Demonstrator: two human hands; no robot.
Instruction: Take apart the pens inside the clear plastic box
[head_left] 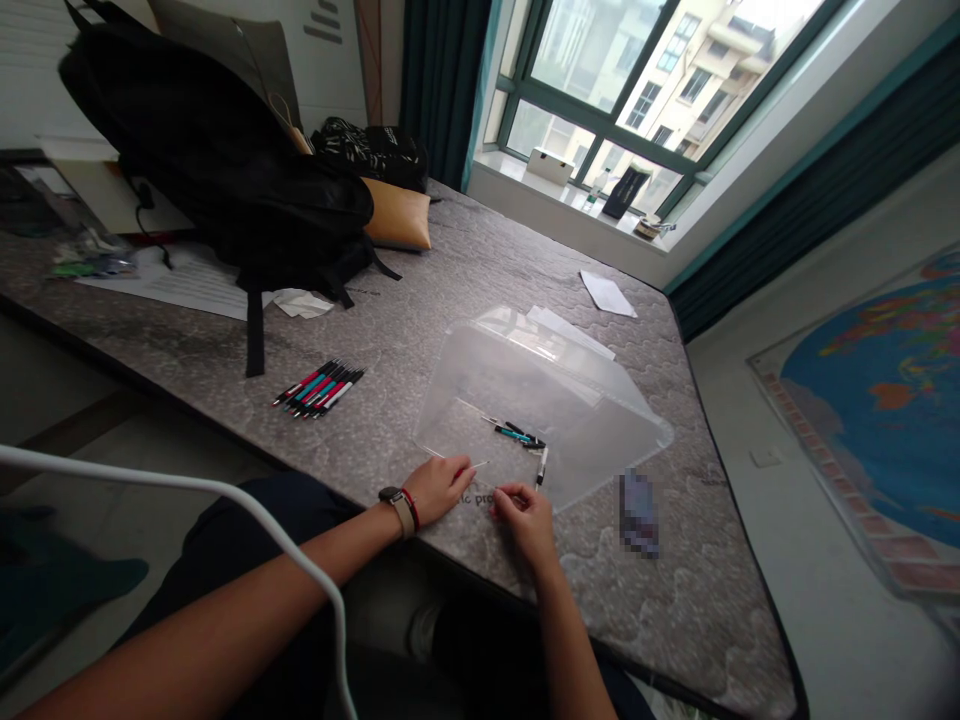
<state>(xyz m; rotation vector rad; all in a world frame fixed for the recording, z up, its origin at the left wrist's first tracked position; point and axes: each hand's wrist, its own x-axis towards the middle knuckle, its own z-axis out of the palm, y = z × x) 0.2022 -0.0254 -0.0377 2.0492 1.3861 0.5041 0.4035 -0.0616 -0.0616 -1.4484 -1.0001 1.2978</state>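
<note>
My left hand (436, 490), with a watch and a red band at its wrist, is closed on a thin pale stick (481, 464) that looks like a pen refill. Just to its right, my right hand (527, 518) is pinched, and what its fingertips hold is too small to tell. Both rest at the near edge of a clear plastic folder (480, 370). On the folder, beyond my hands, lie several loose pen parts (517, 434) in black and teal. A white and black pen piece (541, 466) lies close above my right fingers.
Several pens (319, 388) lie side by side at left on the grey mattress (390, 330). Behind them are a black backpack (225, 150) and a tan pouch (401, 215). A blurred-out object (639, 512) lies at right. A white cable (225, 488) crosses in front.
</note>
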